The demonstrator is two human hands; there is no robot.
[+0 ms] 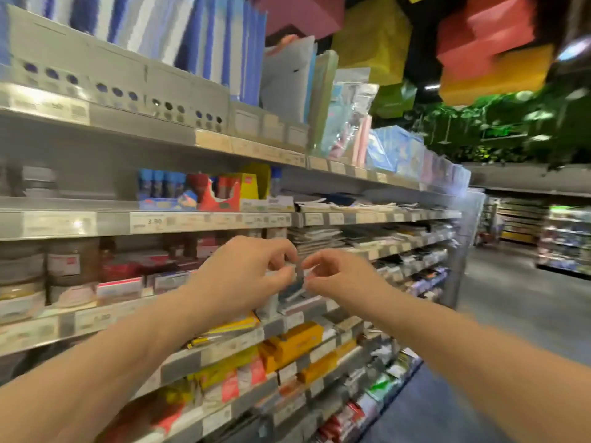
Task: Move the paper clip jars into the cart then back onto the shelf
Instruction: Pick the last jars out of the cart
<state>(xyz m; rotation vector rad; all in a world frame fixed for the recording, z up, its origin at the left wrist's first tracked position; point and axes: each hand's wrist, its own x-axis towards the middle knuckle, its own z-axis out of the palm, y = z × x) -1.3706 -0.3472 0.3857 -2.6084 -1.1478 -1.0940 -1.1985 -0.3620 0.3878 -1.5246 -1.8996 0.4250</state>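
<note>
Two clear paper clip jars (73, 270) with red-and-white labels stand at the left end of the third shelf (96, 318), and a further jar (20, 270) is at the frame's edge. Both my hands are stretched out to the same shelf, well right of the jars. My left hand (252, 276) and my right hand (339, 279) meet fingertip to fingertip around a small clear item (299, 278) with a blue lower part. Each hand's curled fingers pinch it. The picture is blurred, so I cannot make out what the item is. No cart is in view.
Stationery shelves run from the left into the distance: blue folders (208, 36) on top, glue boxes (192, 190) below, yellow and orange packs (297, 343) lower down. The aisle floor (511, 298) lies to the right, with more shelving (563, 238) beyond.
</note>
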